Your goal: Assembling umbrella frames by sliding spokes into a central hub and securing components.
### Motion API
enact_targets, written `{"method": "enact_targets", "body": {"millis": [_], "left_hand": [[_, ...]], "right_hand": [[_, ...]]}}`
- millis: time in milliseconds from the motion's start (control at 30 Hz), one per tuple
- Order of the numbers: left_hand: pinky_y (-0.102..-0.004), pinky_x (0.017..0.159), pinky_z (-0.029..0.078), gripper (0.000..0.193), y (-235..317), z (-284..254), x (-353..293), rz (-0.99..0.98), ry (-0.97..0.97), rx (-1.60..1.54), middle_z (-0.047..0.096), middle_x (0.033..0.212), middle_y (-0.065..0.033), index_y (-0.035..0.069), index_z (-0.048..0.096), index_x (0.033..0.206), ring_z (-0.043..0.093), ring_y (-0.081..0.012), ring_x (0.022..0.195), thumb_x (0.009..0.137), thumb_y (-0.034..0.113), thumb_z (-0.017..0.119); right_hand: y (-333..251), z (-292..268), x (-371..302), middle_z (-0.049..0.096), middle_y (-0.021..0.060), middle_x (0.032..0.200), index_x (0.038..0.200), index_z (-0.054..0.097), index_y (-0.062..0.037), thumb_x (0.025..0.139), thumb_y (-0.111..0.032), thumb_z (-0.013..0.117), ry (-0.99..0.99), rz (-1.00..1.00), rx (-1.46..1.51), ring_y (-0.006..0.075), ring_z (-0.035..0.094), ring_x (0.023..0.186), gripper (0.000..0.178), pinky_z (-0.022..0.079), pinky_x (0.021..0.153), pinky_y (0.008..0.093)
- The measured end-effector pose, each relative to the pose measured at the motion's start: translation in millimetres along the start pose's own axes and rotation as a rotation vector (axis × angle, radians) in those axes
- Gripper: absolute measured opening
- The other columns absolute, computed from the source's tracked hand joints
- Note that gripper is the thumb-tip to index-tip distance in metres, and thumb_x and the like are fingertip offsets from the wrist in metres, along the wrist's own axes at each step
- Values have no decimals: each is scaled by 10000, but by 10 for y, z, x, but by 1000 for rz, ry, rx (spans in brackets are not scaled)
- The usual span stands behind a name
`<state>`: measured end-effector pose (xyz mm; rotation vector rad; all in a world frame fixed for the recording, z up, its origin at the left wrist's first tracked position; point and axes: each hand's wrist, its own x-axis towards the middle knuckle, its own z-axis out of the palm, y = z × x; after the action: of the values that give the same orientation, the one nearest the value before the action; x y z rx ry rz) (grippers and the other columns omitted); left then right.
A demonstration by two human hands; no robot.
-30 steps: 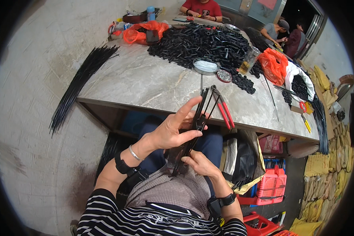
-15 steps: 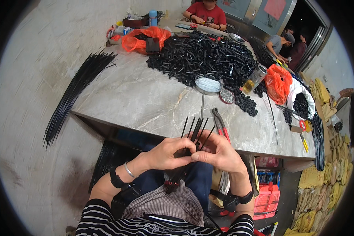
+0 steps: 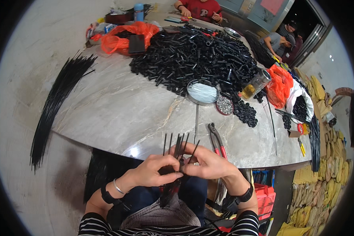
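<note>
Between my two hands, over my lap, a bundle of thin black rods [image 3: 179,144] stands roughly upright, its tips fanned apart. My left hand [image 3: 160,170] is closed round the bundle from the left, thumb and fingers curled. From the right, my right hand [image 3: 205,162] pinches at the same rods, where a small dark ring-like piece [image 3: 181,161] shows between the fingertips. The lower rod ends hang toward the checked cloth on my lap. Red-handled cutting pliers [image 3: 217,140] lie on the table just beyond my right hand.
The stone-topped table [image 3: 145,118] carries a large heap of black tubular parts [image 3: 192,59], a dish of pale thin pieces [image 3: 203,93], a bowl of small metal bits [image 3: 224,105] and a glass jar [image 3: 255,84]. Long rods [image 3: 59,106] overhang its left edge. Other people sit across and to the right.
My view has shifted, so the table appears nearer and lower. Both hands stay on the rods, with the left fingers slightly more spread. The person in red has moved their hands apart.
</note>
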<state>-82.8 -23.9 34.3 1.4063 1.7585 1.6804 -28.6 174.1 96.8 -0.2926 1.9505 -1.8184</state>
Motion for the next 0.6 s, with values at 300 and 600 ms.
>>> {"method": "enact_targets", "body": {"millis": [300,600], "left_hand": [[-277,652,510,227,-236,44,87,51,22,-217,658,911,-151,54,545,900,667,-215,798,756,1,713],[-293,714,511,248,-288,57,23,-53,56,-224,653,910,-149,41,535,894,653,-221,836,744,-24,722]], "right_hand": [[445,-1829,115,679,129,873,967,667,-4,782,-109,669,976,-24,-810,242,654,805,213,507,718,343],[438,-2333,521,673,142,835,798,662,-65,669,-228,738,905,461,-1189,314,648,842,221,514,727,395]]}}
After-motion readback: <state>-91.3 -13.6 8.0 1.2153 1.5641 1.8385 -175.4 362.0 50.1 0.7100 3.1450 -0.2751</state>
